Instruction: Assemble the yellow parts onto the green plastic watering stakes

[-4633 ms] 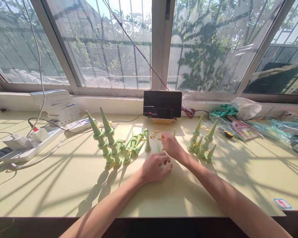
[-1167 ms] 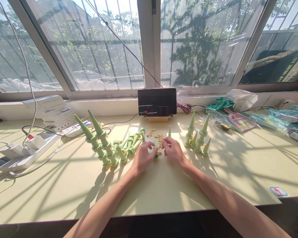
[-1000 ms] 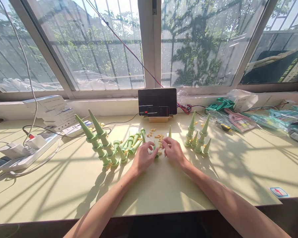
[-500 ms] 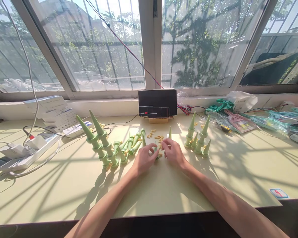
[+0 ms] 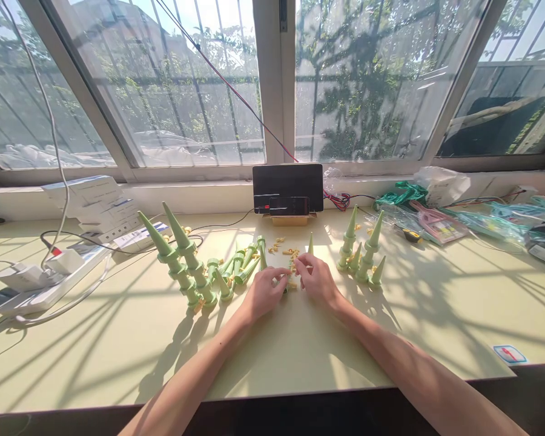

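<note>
My left hand rests low over the table, its thumb and fingers closed around a small green piece that is mostly hidden. Facing it, my right hand has thumb and index finger pinched together; whatever lies between them is too small to make out. Small yellow pegs are scattered between and beyond the hands. A green cone stands just behind my right hand. Left of my left hand, several green tubes lie in a pile, with another cone upright at its edge.
Tall green spired towers stand at left, and shorter ones at right. A tablet with a phone before it leans at the back. A power strip with cables lies far left; plastic bags lie far right.
The fingers of my left hand have lowered and straightened over the green piece, hiding more of it. My right hand has barely moved.
</note>
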Demonstrator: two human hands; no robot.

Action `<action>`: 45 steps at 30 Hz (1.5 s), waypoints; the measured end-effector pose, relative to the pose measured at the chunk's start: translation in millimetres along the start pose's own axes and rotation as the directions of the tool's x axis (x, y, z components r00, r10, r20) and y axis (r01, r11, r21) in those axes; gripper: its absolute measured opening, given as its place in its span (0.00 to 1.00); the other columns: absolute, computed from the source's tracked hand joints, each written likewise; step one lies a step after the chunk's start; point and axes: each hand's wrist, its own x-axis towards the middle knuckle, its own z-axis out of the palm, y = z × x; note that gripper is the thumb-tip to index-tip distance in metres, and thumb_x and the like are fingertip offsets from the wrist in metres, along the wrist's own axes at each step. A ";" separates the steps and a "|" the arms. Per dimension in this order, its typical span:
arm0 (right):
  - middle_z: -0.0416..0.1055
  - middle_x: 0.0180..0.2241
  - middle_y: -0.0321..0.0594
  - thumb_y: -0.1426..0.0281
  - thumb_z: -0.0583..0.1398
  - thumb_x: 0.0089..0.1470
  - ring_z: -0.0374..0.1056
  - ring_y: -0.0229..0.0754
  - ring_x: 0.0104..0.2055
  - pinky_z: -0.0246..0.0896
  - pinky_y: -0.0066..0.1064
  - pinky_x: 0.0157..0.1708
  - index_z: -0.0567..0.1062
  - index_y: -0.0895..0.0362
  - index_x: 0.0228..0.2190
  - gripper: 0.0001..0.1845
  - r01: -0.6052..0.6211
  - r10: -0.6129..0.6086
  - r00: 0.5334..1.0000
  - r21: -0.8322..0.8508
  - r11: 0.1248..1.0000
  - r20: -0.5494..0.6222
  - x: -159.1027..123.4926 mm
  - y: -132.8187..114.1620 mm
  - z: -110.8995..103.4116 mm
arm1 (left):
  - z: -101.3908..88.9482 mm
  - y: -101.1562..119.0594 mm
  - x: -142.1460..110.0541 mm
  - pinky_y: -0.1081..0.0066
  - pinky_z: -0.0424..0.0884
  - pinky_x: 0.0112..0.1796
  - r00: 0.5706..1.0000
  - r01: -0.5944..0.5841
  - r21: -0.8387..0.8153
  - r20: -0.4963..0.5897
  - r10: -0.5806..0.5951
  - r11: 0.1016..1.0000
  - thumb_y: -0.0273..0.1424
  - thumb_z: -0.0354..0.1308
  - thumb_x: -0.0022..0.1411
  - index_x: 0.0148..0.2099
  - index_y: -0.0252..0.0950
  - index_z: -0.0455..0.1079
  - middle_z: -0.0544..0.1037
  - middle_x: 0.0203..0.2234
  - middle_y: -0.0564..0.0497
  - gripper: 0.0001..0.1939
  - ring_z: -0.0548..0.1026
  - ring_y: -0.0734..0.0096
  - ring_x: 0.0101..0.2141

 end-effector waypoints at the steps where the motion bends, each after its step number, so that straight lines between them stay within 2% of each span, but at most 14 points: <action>1: 0.68 0.26 0.37 0.57 0.53 0.60 0.62 0.36 0.20 0.57 0.28 0.19 0.69 0.56 0.30 0.16 0.000 0.000 1.000 -0.002 1.000 -0.001 -0.1 -0.6 -0.2 | -0.3 -0.3 -0.1 0.74 0.69 0.29 1.000 0.002 0.003 0.011 -0.002 1.000 0.32 0.51 0.63 0.45 0.39 0.80 0.79 0.31 0.50 0.17 0.71 0.74 0.23; 8: 0.70 0.28 0.39 0.57 0.53 0.60 0.62 0.36 0.20 0.58 0.28 0.19 0.69 0.56 0.30 0.16 0.013 -0.013 1.000 0.006 1.000 -0.003 -0.4 1.0 0.4 | -5.0 1.9 -0.3 0.70 0.70 0.38 0.993 -0.027 0.069 0.118 0.019 0.997 0.34 0.48 0.67 0.49 0.42 0.78 0.77 0.31 0.51 0.18 0.74 0.69 0.32; 14: 0.69 0.27 0.38 0.56 0.54 0.60 0.62 0.36 0.20 0.58 0.28 0.20 0.70 0.56 0.30 0.17 0.002 -0.002 1.000 0.004 1.000 -0.007 0.3 4.1 1.1 | -4.8 2.2 0.1 0.70 0.67 0.34 0.990 -0.073 0.125 0.126 0.057 0.990 0.40 0.47 0.69 0.44 0.40 0.77 0.74 0.27 0.52 0.18 0.72 0.69 0.29; 18: 0.68 0.26 0.37 0.56 0.53 0.60 0.62 0.36 0.20 0.58 0.28 0.19 0.69 0.56 0.30 0.17 0.002 -0.002 1.000 -0.006 1.000 -0.008 -0.2 2.4 0.3 | -4.1 2.4 -0.8 0.71 0.65 0.30 0.992 -0.070 0.134 0.116 0.054 0.988 0.41 0.47 0.69 0.42 0.39 0.75 0.72 0.25 0.54 0.17 0.69 0.72 0.25; 23: 0.68 0.26 0.37 0.56 0.53 0.60 0.62 0.36 0.19 0.59 0.29 0.21 0.69 0.56 0.30 0.16 0.008 -0.008 1.000 -0.010 1.000 -0.014 -0.5 -0.9 -1.4 | -2.9 3.0 -1.0 0.71 0.66 0.31 0.995 -0.088 0.136 0.060 0.080 0.987 0.39 0.51 0.67 0.42 0.39 0.75 0.71 0.27 0.54 0.14 0.68 0.74 0.23; 29: 0.70 0.28 0.38 0.56 0.54 0.59 0.63 0.37 0.19 0.60 0.30 0.21 0.69 0.56 0.30 0.16 -0.016 0.014 0.999 -0.027 1.000 -0.051 0.8 -3.7 -3.8 | -1.5 -0.2 -0.4 0.69 0.70 0.31 0.994 -0.105 0.105 0.032 0.102 0.989 0.37 0.58 0.61 0.49 0.39 0.73 0.72 0.32 0.53 0.15 0.67 0.78 0.20; 36: 0.73 0.31 0.40 0.55 0.54 0.61 0.64 0.37 0.20 0.60 0.31 0.22 0.70 0.56 0.33 0.17 -0.012 0.010 0.995 -0.025 1.000 -0.097 0.7 -5.8 -5.3 | -2.4 2.5 0.3 0.73 0.73 0.29 0.988 -0.139 0.012 -0.073 0.139 0.990 0.32 0.57 0.63 0.53 0.41 0.70 0.75 0.43 0.49 0.16 0.73 0.76 0.27; 45: 0.73 0.33 0.42 0.55 0.55 0.59 0.64 0.36 0.20 0.61 0.30 0.21 0.70 0.57 0.34 0.17 0.021 -0.021 0.994 -0.002 1.000 -0.109 -1.8 -9.3 -3.4 | -4.5 3.4 2.7 0.77 0.72 0.24 0.972 -0.142 -0.036 -0.195 0.132 0.989 0.33 0.55 0.65 0.55 0.40 0.69 0.73 0.44 0.47 0.16 0.71 0.76 0.29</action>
